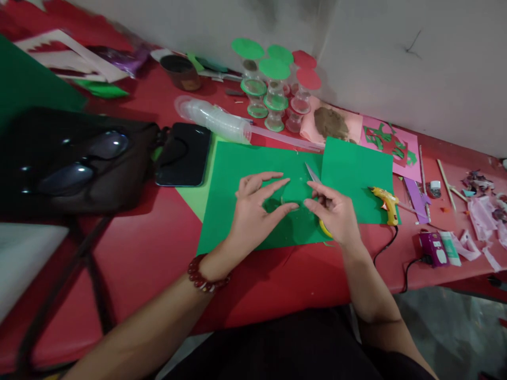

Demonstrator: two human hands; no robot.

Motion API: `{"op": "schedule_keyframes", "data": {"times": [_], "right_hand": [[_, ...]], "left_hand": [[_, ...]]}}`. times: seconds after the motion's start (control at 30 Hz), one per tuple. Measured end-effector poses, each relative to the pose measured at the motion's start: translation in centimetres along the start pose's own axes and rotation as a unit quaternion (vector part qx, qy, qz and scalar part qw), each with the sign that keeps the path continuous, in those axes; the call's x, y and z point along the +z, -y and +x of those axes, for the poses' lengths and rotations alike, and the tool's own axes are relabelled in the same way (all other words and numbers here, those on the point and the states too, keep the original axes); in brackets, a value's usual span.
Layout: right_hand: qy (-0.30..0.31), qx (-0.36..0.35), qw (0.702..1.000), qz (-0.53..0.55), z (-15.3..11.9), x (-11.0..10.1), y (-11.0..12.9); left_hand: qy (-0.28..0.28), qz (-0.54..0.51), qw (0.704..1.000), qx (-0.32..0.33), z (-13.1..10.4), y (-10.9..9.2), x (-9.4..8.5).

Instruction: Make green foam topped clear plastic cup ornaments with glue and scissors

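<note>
Scissors [312, 172] apparently gripped in right hand [336, 212], left hand [253, 208] splayed — both above green sheet [227, 174]

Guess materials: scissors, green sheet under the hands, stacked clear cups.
Scissors: blade probably metal, smooth and grey; handle likely plastic, solid yellow.
Green sheet: matte paper or card, flat with crisp edges; can't tell which.
Stacked cups: probably thin plastic, smooth, translucent, with light glints.
</note>
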State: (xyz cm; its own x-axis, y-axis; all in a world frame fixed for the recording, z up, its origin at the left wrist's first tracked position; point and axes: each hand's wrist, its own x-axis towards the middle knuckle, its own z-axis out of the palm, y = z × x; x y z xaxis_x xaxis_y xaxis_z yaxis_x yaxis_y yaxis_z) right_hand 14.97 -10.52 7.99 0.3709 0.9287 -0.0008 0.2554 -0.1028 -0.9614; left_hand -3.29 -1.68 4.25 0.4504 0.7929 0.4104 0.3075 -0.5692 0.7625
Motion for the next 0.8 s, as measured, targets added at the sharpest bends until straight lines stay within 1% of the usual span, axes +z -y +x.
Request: {"op": "schedule_keyframes", "data": {"times": [0.1, 0.2, 0.33, 0.43, 0.6, 0.8], "right_hand": [[0.019, -0.004, 1.0, -0.021, -0.1, -0.1, -0.4], [0.005, -0.006, 0.999, -0.036, -0.1, -0.2, -0.8], [0.0, -0.011, 1.0, -0.021, 0.1, -0.3, -1.2], [0.011, -0.015, 1.0, -0.023, 0.2, -0.3, -1.2], [0.015, -0.014, 0.997, -0.071, 0.5, -0.6, -0.9], [0.021, -0.02, 0.996, -0.086, 0.7, -0.8, -1.2]], "left_hand": [[-0.01, 0.014, 1.0, 0.008, 0.0, 0.1, 0.1], [-0.001, 0.03, 1.0, 0.002, 0.0, 0.1, 0.2], [0.006, 0.034, 0.999, -0.001, -0.2, 0.1, 0.5], [-0.005, 0.038, 0.999, -0.005, -0.2, 0.2, 0.7], [-0.013, 0.055, 0.998, -0.005, -0.1, 0.3, 0.9], [-0.01, 0.07, 0.998, 0.003, -0.2, 0.5, 0.9]]}}
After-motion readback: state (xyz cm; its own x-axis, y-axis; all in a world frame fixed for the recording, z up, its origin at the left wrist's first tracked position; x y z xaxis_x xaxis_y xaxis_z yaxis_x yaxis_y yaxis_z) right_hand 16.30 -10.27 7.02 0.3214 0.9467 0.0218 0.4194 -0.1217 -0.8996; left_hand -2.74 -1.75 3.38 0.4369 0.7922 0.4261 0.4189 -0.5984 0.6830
